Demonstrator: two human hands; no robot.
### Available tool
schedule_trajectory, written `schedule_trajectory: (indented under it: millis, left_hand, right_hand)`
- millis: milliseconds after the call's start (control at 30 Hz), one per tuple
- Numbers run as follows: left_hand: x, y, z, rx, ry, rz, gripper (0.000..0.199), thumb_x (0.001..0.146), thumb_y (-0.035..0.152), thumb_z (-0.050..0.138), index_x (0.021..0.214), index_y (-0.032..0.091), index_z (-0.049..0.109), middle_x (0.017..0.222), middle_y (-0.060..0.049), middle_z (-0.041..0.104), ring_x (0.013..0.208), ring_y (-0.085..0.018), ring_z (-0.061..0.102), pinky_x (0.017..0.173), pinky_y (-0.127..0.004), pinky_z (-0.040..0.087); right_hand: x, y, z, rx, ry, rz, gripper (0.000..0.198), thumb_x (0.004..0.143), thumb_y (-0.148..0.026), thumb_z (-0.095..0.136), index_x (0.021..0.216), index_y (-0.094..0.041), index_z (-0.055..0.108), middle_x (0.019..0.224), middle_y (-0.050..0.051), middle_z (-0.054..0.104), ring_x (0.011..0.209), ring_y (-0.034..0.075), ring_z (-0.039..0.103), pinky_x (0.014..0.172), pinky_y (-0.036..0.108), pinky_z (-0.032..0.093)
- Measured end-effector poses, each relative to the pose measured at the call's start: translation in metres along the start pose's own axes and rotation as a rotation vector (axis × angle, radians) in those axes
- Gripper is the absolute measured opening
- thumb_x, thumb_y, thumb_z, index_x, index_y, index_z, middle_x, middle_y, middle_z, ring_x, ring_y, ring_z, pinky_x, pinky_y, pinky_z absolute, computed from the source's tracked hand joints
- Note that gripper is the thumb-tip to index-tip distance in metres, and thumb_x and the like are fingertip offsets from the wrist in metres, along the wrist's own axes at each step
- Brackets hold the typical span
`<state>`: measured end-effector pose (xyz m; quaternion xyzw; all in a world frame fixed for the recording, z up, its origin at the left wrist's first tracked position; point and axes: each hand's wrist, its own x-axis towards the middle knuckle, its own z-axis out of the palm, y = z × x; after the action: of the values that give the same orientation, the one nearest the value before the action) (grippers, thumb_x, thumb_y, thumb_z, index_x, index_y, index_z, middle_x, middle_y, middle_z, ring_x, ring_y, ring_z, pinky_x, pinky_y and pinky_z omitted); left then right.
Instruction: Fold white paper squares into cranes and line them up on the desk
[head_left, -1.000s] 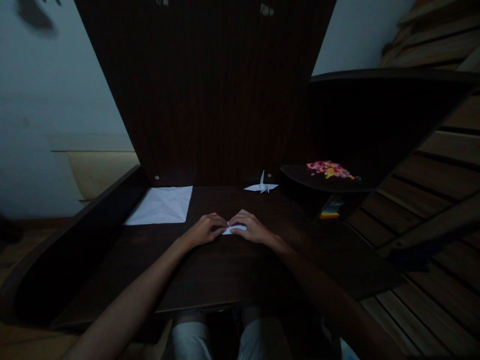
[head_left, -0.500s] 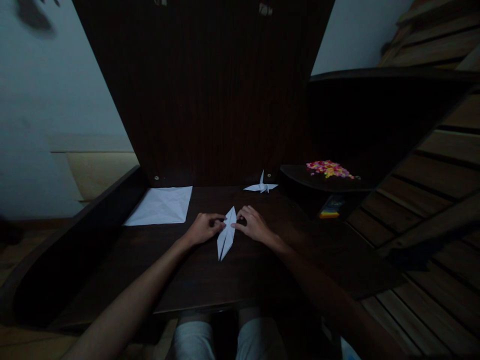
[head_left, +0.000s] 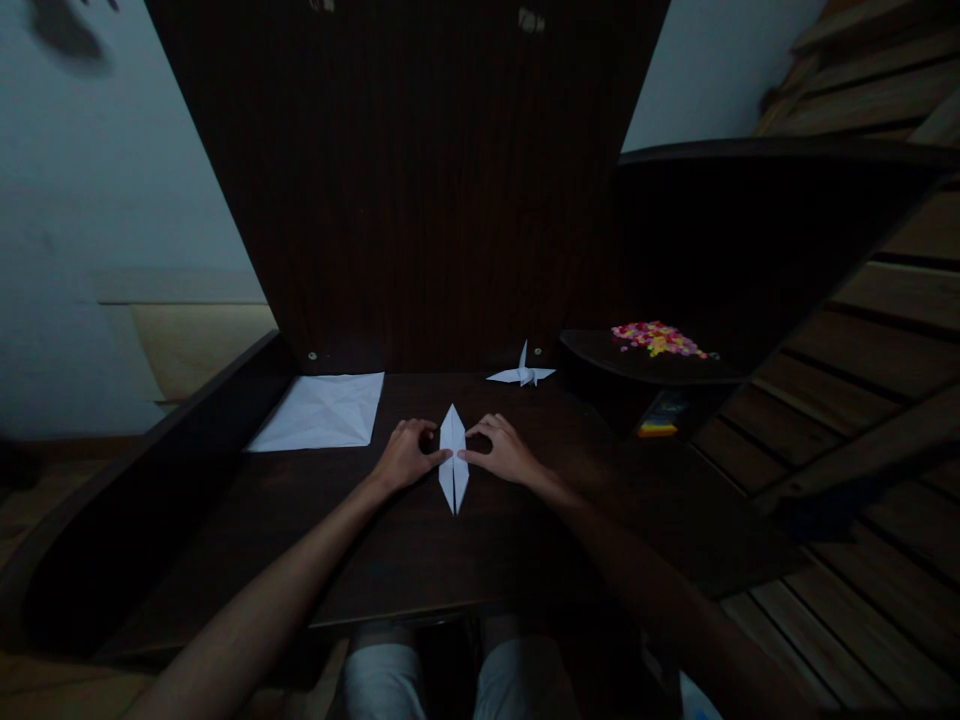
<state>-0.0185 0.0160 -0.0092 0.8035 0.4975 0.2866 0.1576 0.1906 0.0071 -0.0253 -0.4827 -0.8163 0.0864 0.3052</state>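
Grips parted, my left hand (head_left: 405,457) and right hand (head_left: 510,452) are equally flanking the folded origami paper (head_left: 453,432), long axis pointing away.

Open desk (head_left: 450,392) separates right hand (head_left: 504,450) from paper crane (head_left: 525,377).

Bare forearms (head_left: 300,575) above the desk (head_left: 397,590), slim, tapering towards narrow wrists (head_left: 379,485), bare left hand (head_left: 407,455), bare right hand (head_left: 502,450), pale greyish shorts (head_left: 382,682) below the desk's front edge, plain cloth, hems curved across both legs, dimmer on right leg
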Motion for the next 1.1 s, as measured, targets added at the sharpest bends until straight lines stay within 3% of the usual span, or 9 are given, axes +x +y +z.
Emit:
schedule_trajectory:
  millis: [133, 267, 500, 633, 733, 867, 1100]
  left_hand:
    - [0.000, 0.002, -0.001, 0.058, -0.041, -0.005, 0.034, 0.070, 0.043, 0.065, 0.091, 0.016, 0.066, 0.092, -0.008, 0.064, 0.089, -0.025, 0.056, 0.084, -0.040, 0.042]
    - [0.000, 0.006, -0.002, -0.001, -0.041, -0.038, 0.030, 0.069, 0.039, 0.067, 0.090, 0.017, 0.064, 0.090, -0.007, 0.064, 0.087, -0.023, 0.056, 0.081, -0.036, 0.042]
    - [0.001, 0.003, 0.004, -0.344, -0.017, -0.071, 0.022, 0.070, 0.035, 0.067, 0.082, 0.017, 0.061, 0.080, -0.002, 0.064, 0.076, -0.017, 0.059, 0.072, -0.029, 0.045]
    - [0.003, 0.003, 0.007, -0.673, -0.014, -0.151, 0.027, 0.066, 0.033, 0.070, 0.083, 0.016, 0.057, 0.075, 0.000, 0.062, 0.070, -0.014, 0.060, 0.065, -0.026, 0.048]
    - [0.002, 0.007, 0.006, -0.858, -0.002, -0.182, 0.035, 0.063, 0.032, 0.074, 0.085, 0.016, 0.052, 0.071, 0.002, 0.061, 0.063, -0.012, 0.060, 0.060, -0.024, 0.047]
    - [0.000, 0.014, 0.004, -0.951, -0.012, -0.181, 0.041, 0.062, 0.031, 0.076, 0.089, 0.017, 0.047, 0.068, 0.003, 0.062, 0.059, -0.011, 0.061, 0.058, -0.022, 0.047]
    - [-0.001, 0.013, 0.005, -1.005, -0.057, -0.145, 0.041, 0.068, 0.029, 0.072, 0.099, 0.018, 0.047, 0.073, 0.000, 0.064, 0.066, -0.013, 0.064, 0.062, -0.024, 0.049]
  right_hand:
    - [0.001, 0.000, 0.000, 0.070, -0.007, 0.017, 0.026, 0.074, -0.036, 0.069, 0.094, -0.020, 0.063, 0.092, 0.004, 0.060, 0.090, 0.019, 0.053, 0.087, 0.037, 0.040]
    - [0.001, -0.002, -0.001, 0.138, -0.008, 0.042, 0.026, 0.072, -0.032, 0.070, 0.094, -0.020, 0.063, 0.093, 0.004, 0.062, 0.089, 0.019, 0.052, 0.080, 0.034, 0.042]
    - [0.002, -0.003, 0.002, 0.326, 0.038, 0.096, 0.037, 0.068, -0.027, 0.072, 0.101, -0.020, 0.056, 0.094, 0.005, 0.060, 0.087, 0.017, 0.056, 0.079, 0.033, 0.045]
    - [0.003, -0.001, 0.005, 0.479, 0.108, 0.161, 0.047, 0.064, -0.032, 0.074, 0.103, -0.021, 0.050, 0.098, 0.005, 0.059, 0.083, 0.016, 0.056, 0.068, 0.029, 0.046]
    - [0.005, -0.001, 0.007, 0.696, 0.098, 0.209, 0.048, 0.063, -0.033, 0.074, 0.101, -0.021, 0.047, 0.088, 0.002, 0.058, 0.074, 0.013, 0.057, 0.064, 0.028, 0.046]
    - [0.006, -0.004, 0.007, 0.947, 0.025, 0.242, 0.046, 0.064, -0.030, 0.073, 0.100, -0.022, 0.046, 0.073, -0.004, 0.059, 0.065, 0.011, 0.058, 0.064, 0.027, 0.047]
    - [0.007, -0.012, -0.001, 1.042, 0.087, 0.271, 0.049, 0.062, -0.029, 0.074, 0.103, -0.022, 0.047, 0.065, -0.005, 0.060, 0.057, 0.012, 0.060, 0.058, 0.025, 0.047]
